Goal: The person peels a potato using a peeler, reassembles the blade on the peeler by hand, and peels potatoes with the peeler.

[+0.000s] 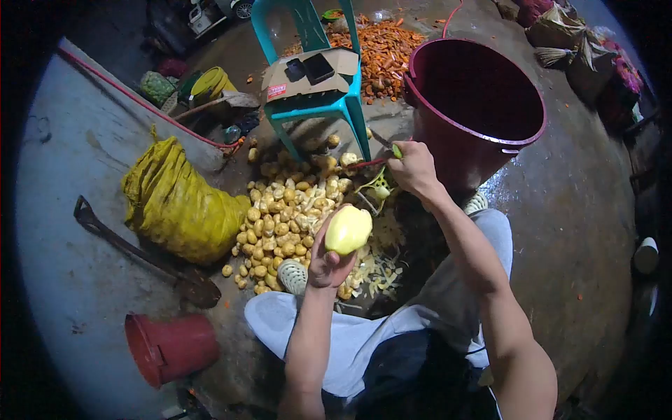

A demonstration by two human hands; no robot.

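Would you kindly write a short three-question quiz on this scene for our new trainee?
1. True or false: the left hand holds the rounded, pale-yellow peeled vegetable.
2. Which rests on the teal plastic chair: (a) a yellow woven sack, (b) a flat brown cardboard piece, (c) a red plastic bucket?
3. Which hand holds the slim, green-handled bladed tool?

Key: 1. True. 2. b. 3. The right hand.
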